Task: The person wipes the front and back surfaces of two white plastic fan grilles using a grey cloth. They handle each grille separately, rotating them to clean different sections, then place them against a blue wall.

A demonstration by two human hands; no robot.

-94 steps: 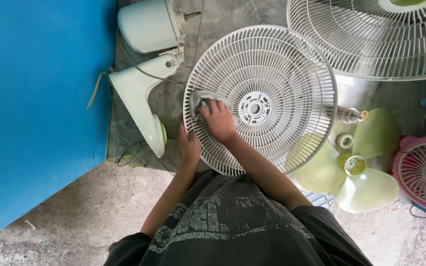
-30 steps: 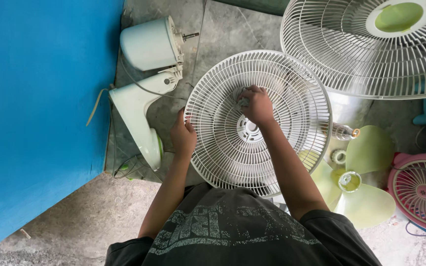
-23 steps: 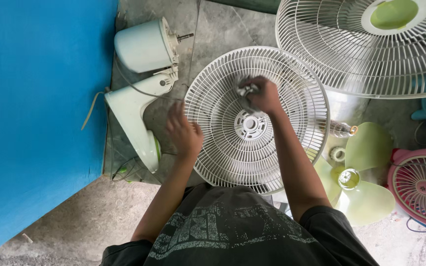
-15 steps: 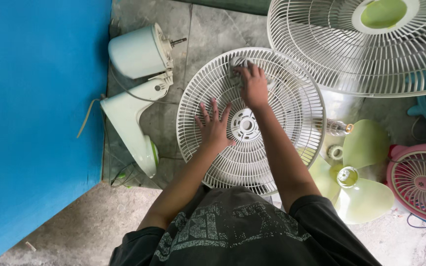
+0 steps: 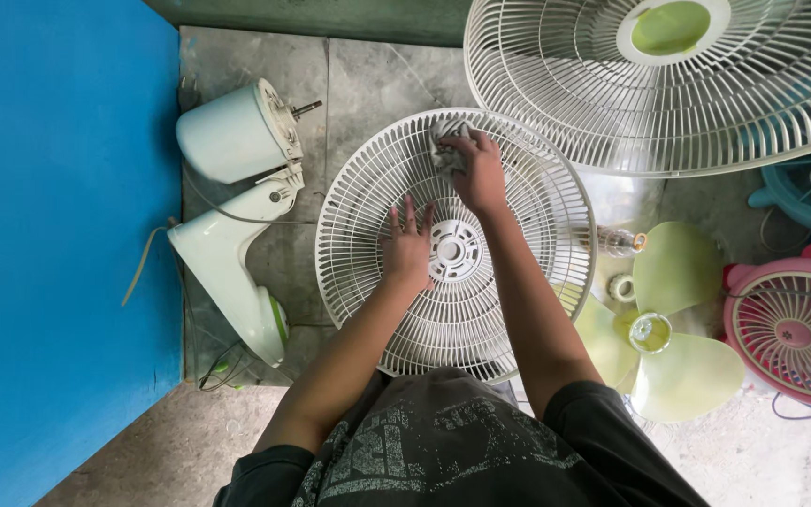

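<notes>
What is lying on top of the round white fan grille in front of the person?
On the white fan grille the left hand rests flat beside the hub. The right hand presses a grey cloth near the far rim. The floor under the grille is mostly covered.

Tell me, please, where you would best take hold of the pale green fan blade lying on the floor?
Grip the green fan blade at its round central hub, from straight above. It lies flat, hub facing up, clear of both hands; the three broad lobes are thin and offer fingers little purchase.
</notes>
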